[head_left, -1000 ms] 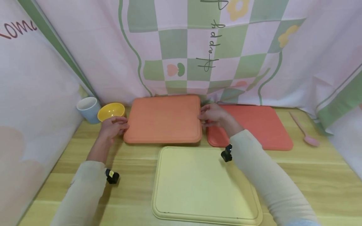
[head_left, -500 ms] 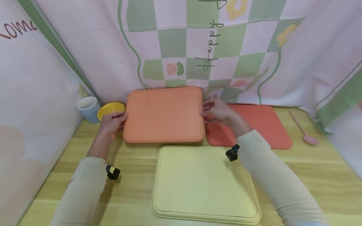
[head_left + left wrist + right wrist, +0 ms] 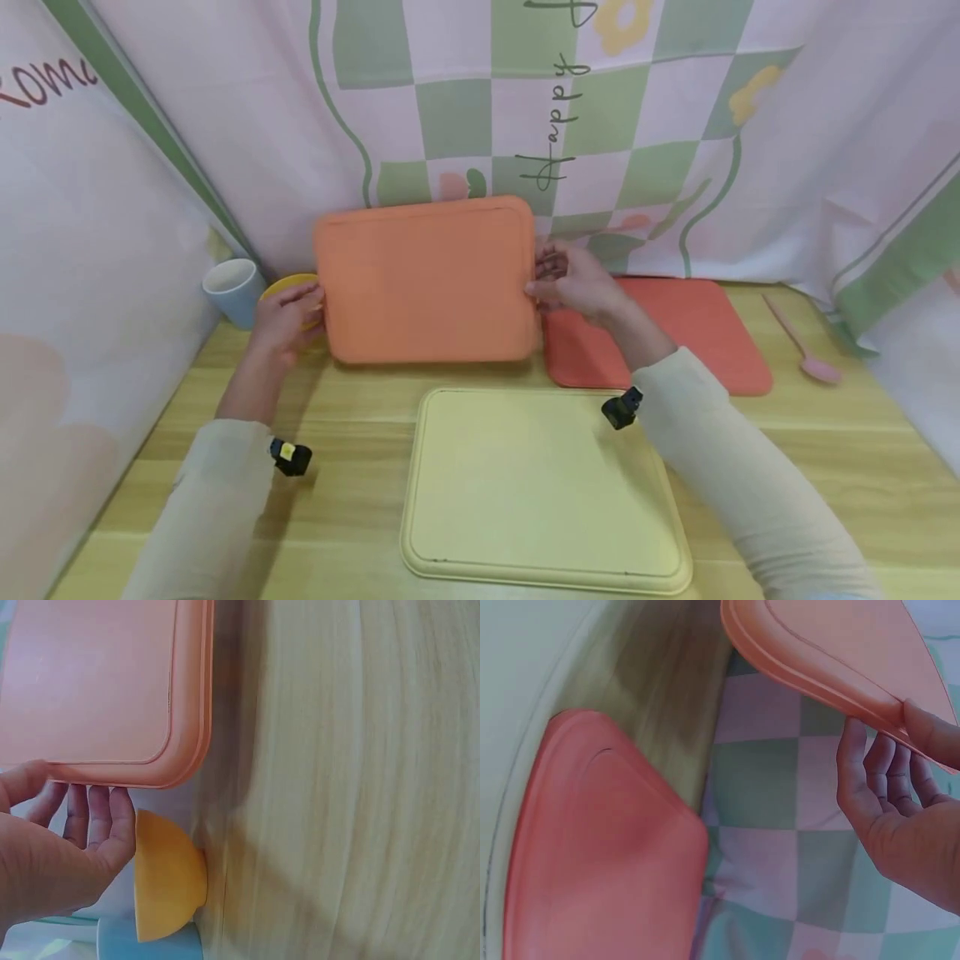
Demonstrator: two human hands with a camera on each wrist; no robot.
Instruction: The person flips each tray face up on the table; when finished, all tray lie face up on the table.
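Orange tray (image 3: 427, 287), one: at eleven o'clock from the yellow tray (image 3: 525, 479), raised and tilted, far edge uppermost. Left hand (image 3: 285, 318): at its nine o'clock edge, thumb on the face, fingers behind, pinching. Right hand (image 3: 573, 282): at three o'clock, likewise pinching. Change: over the last second its far edge has risen, hiding more of the curtain (image 3: 450, 108); the lift appears under way, weight apparently borne by both hands. Red tray (image 3: 693, 321), one o'clock from the yellow: lying flat.
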